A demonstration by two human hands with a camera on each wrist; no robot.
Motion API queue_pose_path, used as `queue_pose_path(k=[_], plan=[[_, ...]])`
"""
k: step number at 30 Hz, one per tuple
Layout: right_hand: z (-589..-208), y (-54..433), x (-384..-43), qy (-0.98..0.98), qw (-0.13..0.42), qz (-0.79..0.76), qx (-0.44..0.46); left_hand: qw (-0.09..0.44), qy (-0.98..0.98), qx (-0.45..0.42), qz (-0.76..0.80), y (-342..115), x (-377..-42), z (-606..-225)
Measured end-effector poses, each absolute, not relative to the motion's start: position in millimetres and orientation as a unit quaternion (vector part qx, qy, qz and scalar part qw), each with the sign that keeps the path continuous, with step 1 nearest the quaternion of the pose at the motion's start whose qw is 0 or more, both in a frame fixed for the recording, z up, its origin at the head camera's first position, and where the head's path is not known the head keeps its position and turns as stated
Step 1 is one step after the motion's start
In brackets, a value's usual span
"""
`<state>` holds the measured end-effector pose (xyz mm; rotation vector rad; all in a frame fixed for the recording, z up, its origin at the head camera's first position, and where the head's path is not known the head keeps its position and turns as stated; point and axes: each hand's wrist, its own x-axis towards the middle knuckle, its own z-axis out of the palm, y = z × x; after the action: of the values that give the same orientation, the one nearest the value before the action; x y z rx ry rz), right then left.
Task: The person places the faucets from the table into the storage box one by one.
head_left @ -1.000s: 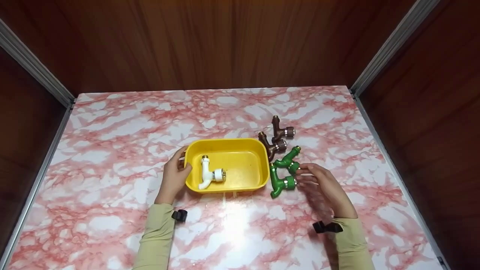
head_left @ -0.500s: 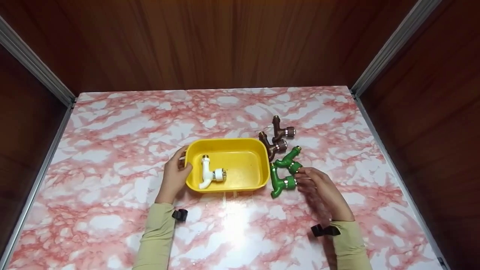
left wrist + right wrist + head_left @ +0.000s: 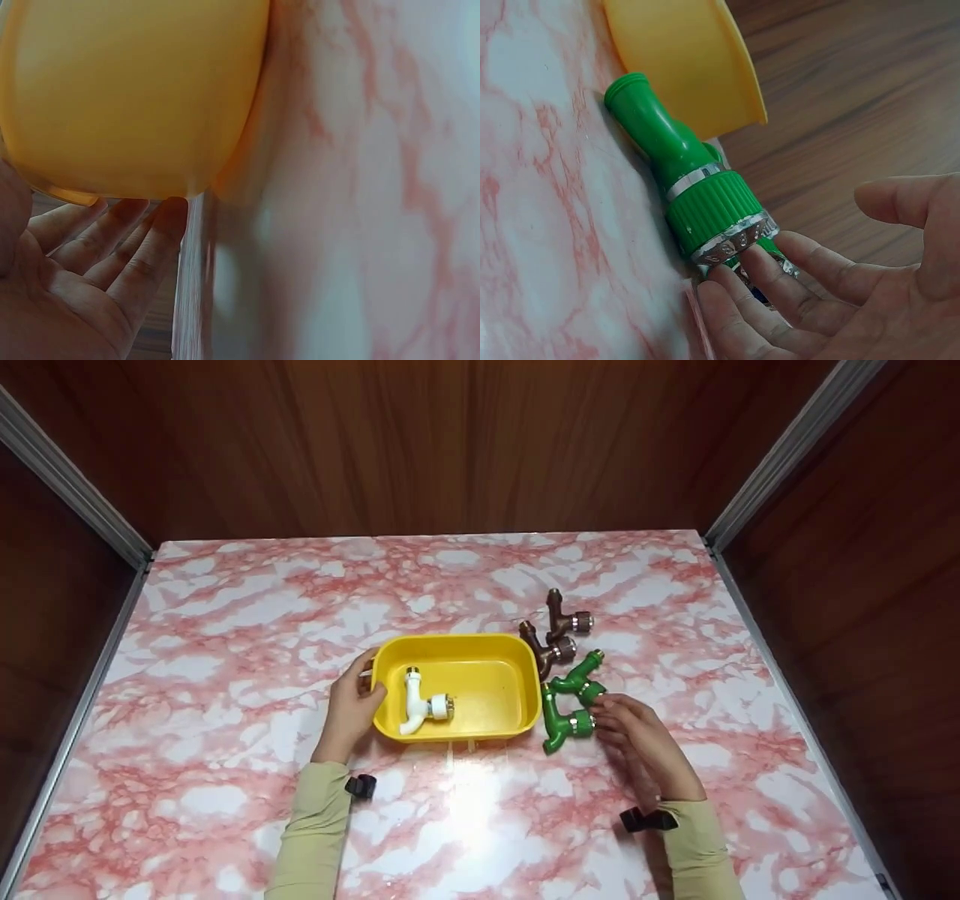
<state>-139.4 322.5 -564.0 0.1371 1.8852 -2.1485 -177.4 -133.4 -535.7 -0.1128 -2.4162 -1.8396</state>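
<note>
At the left end of a yellow plastic tub (image 3: 532, 690), my left hand (image 3: 350, 706) grips the wall, thumb at the rim and fingers along the outside. In the left wrist view the fingertips meet the end of the tub (image 3: 135, 97). A white tap (image 3: 415, 706) lies inside the tub. My right hand (image 3: 649, 742) reaches in from the right, its fingers extended and slightly spread at the knobs of two green taps, the nearer tap (image 3: 556, 724) and the farther tap (image 3: 579, 675). In the right wrist view, fingertips meet the ribbed green knob (image 3: 712, 210), thumb held apart.
Two brown taps lie behind the green ones, one tap (image 3: 545, 652) against the tub's right corner and another tap (image 3: 561, 619) farther back. The marbled pink table (image 3: 225, 622) is bounded by dark wood panels (image 3: 420, 450) and metal rails (image 3: 795, 450).
My right hand has shifted slightly toward me and left, its fingers staying by the green knobs. My left hand keeps its grip, and the tub and taps have hardly moved.
</note>
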Motion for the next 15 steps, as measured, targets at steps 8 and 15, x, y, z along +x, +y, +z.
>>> queue_pose_path(k=[8, 15], plan=[[-528.9, 302.2, -125.7, 0.703, 0.136, -0.696, 0.058, 0.054, -0.795, -0.038, -0.603, -132.4, -179.9, -535.7], [-509.8, 285.7, -120.4, 0.742, 0.135, -0.652, 0.083, 0.055, -0.795, -0.03, -0.604, -133.0, -177.8, -535.7]])
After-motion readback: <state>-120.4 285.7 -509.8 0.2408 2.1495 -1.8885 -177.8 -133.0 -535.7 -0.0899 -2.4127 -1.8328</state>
